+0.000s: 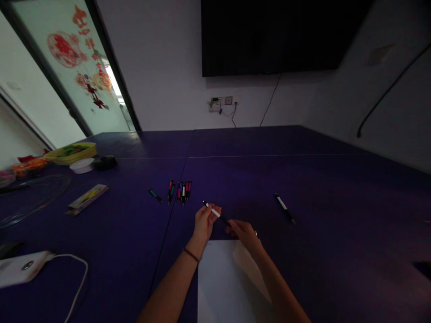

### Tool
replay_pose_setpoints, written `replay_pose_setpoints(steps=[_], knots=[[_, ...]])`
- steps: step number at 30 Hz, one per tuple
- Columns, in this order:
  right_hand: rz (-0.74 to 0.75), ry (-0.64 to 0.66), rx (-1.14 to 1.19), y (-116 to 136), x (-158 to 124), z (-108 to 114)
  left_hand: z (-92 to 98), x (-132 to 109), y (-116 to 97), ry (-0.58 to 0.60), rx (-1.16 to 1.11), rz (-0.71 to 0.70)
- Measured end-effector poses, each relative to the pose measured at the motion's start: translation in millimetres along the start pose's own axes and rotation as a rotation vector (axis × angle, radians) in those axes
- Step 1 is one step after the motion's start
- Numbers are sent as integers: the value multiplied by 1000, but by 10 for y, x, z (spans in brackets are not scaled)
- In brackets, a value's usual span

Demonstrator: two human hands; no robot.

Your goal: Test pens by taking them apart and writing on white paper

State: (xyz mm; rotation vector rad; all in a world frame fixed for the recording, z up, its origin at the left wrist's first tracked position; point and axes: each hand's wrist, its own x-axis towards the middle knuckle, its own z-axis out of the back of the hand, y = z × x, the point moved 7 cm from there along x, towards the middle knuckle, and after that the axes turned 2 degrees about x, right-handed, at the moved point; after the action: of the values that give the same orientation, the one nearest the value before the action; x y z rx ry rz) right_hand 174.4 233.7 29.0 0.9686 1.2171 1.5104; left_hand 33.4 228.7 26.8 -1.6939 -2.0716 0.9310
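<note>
While the left hand [204, 223] grips a white-and-black pen [216, 213] by its pale middle, thumb and fingers closed on it, the right hand [245, 232] has its fingertips at the pen's dark lower end; whether they pinch it or merely touch it cannot be told. The pen slants between the two hands, just beyond the far edge of a sheet of white paper [218, 282], its upper end pointing away and to the left. A dark band [191, 255] circles the left wrist. The paper rests on a dark purple table [330, 264], partly hidden by the right forearm. A second pen [285, 208] lies alone to the right, apart from the hands. Beyond the left hand lies a close group of coloured pens [183, 193], with a teal pen [155, 195] near its left side. Farther left are a slim carton [88, 198], a yellow basket [89, 147] and, nearer, a white device [23, 269] with a white cable [82, 276]. A large black screen [276, 36] hangs on the wall
</note>
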Motion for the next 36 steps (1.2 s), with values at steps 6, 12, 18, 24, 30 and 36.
replay_pose_setpoints(steps=[6,12,18,24,30,36], knots=[[-74,-336,-588,-7,-50,767,127,76,-46,-78,-127,-26],[-107,-252,-871,-49,-109,759,190,91,-44,-116,-169,-31],[172,-169,-287,215,-49,391,184,74,-30,-142,-194,-8],[418,-215,-235,479,-163,235,135,51,1,-91,-192,3],[467,-197,-228,482,-176,143,94,42,20,-39,-171,-11],[446,-221,-234,429,-182,139,32,23,51,32,-150,12]])
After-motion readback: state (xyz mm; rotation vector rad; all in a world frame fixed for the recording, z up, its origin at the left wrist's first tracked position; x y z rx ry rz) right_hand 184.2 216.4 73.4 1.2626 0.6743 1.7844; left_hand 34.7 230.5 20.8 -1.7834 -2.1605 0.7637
